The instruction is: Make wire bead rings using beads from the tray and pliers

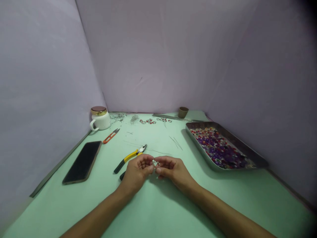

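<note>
My left hand (137, 172) and my right hand (172, 170) meet at the middle of the green table (158, 205), fingers curled. Between their fingertips they pinch a small beaded wire piece (156, 164), too small to make out clearly. Yellow-handled pliers (129, 158) lie on the table just left of and behind my left hand. Thin loose wires (175, 142) lie a little beyond my hands.
A metal tray (255, 158) of coloured beads sits at the right. A black phone (83, 161) lies at the left, orange thread snips (110, 136) and a white lidded mug (100, 118) behind it. Finished bead pieces (148, 121) and a small brown cup (183, 112) stand by the back wall.
</note>
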`<state>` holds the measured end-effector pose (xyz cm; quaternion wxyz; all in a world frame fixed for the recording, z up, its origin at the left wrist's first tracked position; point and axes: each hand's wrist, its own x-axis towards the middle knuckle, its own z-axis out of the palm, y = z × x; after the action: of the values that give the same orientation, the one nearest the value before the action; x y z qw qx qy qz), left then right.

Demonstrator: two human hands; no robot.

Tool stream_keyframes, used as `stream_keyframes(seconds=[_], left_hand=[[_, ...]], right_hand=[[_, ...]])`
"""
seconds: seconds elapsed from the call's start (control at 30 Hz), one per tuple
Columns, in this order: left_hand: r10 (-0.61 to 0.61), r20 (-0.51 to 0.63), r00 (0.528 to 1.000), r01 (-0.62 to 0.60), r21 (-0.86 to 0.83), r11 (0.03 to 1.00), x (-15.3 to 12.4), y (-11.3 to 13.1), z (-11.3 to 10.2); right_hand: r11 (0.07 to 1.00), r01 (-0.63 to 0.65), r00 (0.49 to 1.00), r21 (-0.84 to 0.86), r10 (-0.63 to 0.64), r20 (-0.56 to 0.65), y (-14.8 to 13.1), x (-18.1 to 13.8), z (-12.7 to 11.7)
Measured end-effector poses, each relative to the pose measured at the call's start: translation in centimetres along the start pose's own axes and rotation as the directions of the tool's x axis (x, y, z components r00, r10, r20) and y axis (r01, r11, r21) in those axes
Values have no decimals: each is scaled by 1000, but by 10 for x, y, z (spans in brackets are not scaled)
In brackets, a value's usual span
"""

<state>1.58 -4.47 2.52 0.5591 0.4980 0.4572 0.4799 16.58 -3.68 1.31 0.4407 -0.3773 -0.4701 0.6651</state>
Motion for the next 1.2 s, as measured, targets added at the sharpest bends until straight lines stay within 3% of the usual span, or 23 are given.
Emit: stream_keyframes(seconds=[0.13, 0.23, 0.33, 0.4, 0.53, 0.7, 0.87, 1.0, 1.13, 1.2], left_hand=[[13, -23, 1000, -13, -9, 1000, 1, -11, 0], [20, -13, 1000, -19, 104, 994, -1, -17, 0], [48, 36, 998, -56, 259, 964, -3, -18, -1], [68, 65, 996, -86, 322, 943, -4, -18, -2], [38, 92, 995, -69, 360, 930, 0, -22, -4], [-15, 29, 999, 4, 353, 936, 6, -30, -3], [-74, 52, 996, 50, 356, 933, 7, -30, -4], [-41, 62, 997, 17, 340, 940, 5, -30, -6], [141, 96, 985, -168, 393, 904, 0, -20, -5], [312, 137, 940, -341, 393, 854, -8, -10, -3]], right_hand=[[996, 3, 998, -91, -9, -65, -3, 13, -7], [951, 65, 980, -302, -118, -162, -13, 44, -21], [819, 137, 944, -558, -279, -178, -25, 93, -41], [683, 127, 915, -719, -361, -182, -30, 130, -56], [598, 55, 893, -800, -387, -228, -28, 189, -81], [508, -16, 900, -861, -368, -234, -22, 222, -91], [441, -21, 916, -897, -350, -193, -26, 227, -90], [439, -14, 894, -898, -397, -208, -35, 211, -89], [414, -9, 892, -910, -407, -194, -38, 162, -71], [368, 34, 923, -929, -368, -112, -36, 126, -56]])
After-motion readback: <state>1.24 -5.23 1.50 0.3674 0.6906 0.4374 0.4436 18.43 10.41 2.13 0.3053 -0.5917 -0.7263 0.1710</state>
